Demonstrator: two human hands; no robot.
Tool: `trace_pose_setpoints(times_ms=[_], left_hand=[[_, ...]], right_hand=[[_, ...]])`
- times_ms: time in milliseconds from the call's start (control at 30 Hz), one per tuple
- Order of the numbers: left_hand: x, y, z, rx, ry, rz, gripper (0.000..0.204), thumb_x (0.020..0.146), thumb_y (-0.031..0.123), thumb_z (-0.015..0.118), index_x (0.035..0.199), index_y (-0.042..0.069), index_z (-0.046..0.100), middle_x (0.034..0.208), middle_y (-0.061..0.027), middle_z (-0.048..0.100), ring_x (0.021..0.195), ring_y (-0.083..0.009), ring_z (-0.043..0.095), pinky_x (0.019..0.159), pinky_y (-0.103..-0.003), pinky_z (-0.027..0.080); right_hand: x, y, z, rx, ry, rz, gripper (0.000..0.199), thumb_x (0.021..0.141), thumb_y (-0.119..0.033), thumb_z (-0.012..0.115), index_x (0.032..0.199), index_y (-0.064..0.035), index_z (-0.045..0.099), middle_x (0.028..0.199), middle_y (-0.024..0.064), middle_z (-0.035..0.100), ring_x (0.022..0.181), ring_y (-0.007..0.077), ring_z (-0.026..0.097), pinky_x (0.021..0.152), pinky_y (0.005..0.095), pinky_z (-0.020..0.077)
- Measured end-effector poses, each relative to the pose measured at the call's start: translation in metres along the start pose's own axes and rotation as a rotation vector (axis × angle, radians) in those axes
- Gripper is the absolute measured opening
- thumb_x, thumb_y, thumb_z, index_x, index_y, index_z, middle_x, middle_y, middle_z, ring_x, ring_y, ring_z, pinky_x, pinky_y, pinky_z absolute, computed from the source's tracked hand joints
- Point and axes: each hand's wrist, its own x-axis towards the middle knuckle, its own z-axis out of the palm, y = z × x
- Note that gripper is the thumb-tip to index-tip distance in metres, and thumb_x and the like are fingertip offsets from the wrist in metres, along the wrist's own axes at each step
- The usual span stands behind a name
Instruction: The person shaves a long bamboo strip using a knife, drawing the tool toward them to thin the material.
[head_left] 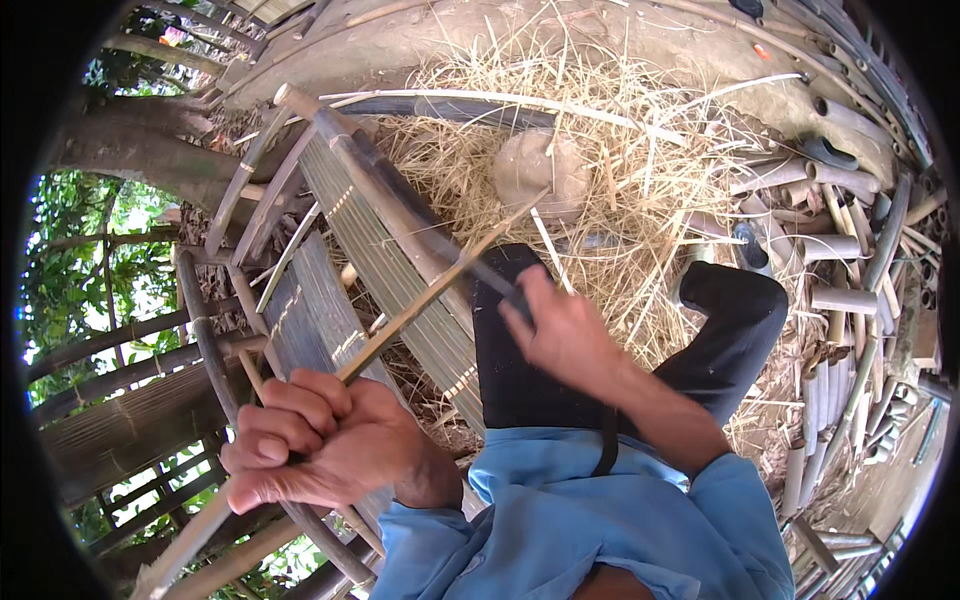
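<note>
A thin bamboo strip (420,305) runs slantwise from the lower left up toward the middle of the view, its upper end reaching the straw. The left hand (315,440) is clenched in a fist around the lower part of the strip. The right hand (560,330) is closed on the handle of a dark knife (400,195), whose long blade lies against the strip just above the person's lap, so blade and strip cross there. Both hands are well apart along the strip. The person wears black trousers (720,330) and a blue shirt (570,520). Under the blade lies a bundle of flat bamboo slats (320,300), leaning toward the upper left. Dry straw (620,170) covers the ground beyond the knees, with a rounded stone (545,170) resting in it. Cut bamboo tubes (840,300) are stacked along the right side.
</note>
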Motion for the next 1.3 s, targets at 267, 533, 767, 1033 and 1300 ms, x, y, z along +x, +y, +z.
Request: trace_pose_setpoints(times_ms=[267, 533, 767, 1033, 1300], left_hand=[[0.007, -0.002, -0.005, 0.073, 0.059, 0.025, 0.051, 0.103, 0.053, 0.051, 0.074, 0.012, 0.041, 0.06, 0.0028, 0.021, 0.049, -0.0078, 0.019, 0.04, -0.024, 0.013], [0.015, -0.003, -0.013, 0.028, 0.043, 0.029, 0.049, 0.104, 0.049, 0.051, 0.073, 0.013, 0.04, 0.06, 0.003, 0.02, 0.049, -0.0083, 0.017, 0.041, -0.025, 0.013], [0.018, -0.012, -0.017, -0.003, 0.009, 0.01, 0.047, 0.108, 0.047, 0.043, 0.075, 0.014, 0.037, 0.06, 0.0022, 0.025, 0.047, -0.0078, 0.019, 0.037, -0.024, 0.016], [0.033, -0.015, -0.032, 0.013, -0.02, 0.019, 0.047, 0.109, 0.042, 0.041, 0.074, 0.012, 0.04, 0.063, 0.0028, 0.023, 0.051, -0.0092, 0.018, 0.04, -0.027, 0.016], [0.046, -0.026, -0.044, 0.041, -0.021, 0.034, 0.044, 0.11, 0.035, 0.041, 0.073, 0.012, 0.038, 0.065, 0.0032, 0.021, 0.052, -0.01, 0.016, 0.044, -0.026, 0.017]], right_hand=[[-0.006, -0.032, -0.027, 0.191, 0.073, -0.15, 0.039, 0.09, -0.019, 0.075, 0.112, 0.0019, 0.05, 0.073, 0.0235, 0.066, 0.066, 0.0425, 0.069, 0.055, 0.0454, 0.0567], [-0.006, -0.03, -0.001, 0.129, -0.051, -0.174, 0.031, 0.093, -0.019, 0.07, 0.108, 0.0002, 0.05, 0.074, 0.0217, 0.067, 0.064, 0.0393, 0.069, 0.052, 0.0465, 0.0552], [0.026, 0.085, 0.036, -0.066, -0.072, 0.102, 0.03, 0.095, -0.025, 0.068, 0.104, -0.0024, 0.051, 0.068, 0.0216, 0.064, 0.056, 0.0372, 0.067, 0.053, 0.0482, 0.0551], [0.049, 0.095, 0.051, -0.022, -0.082, 0.109, 0.031, 0.093, -0.025, 0.069, 0.107, -0.002, 0.053, 0.073, 0.021, 0.065, 0.059, 0.0416, 0.066, 0.052, 0.0486, 0.054], [0.061, 0.106, 0.053, -0.19, -0.132, 0.132, 0.024, 0.094, -0.024, 0.068, 0.098, -0.0049, 0.055, 0.076, 0.0152, 0.065, 0.065, 0.0333, 0.067, 0.054, 0.0422, 0.0542]])
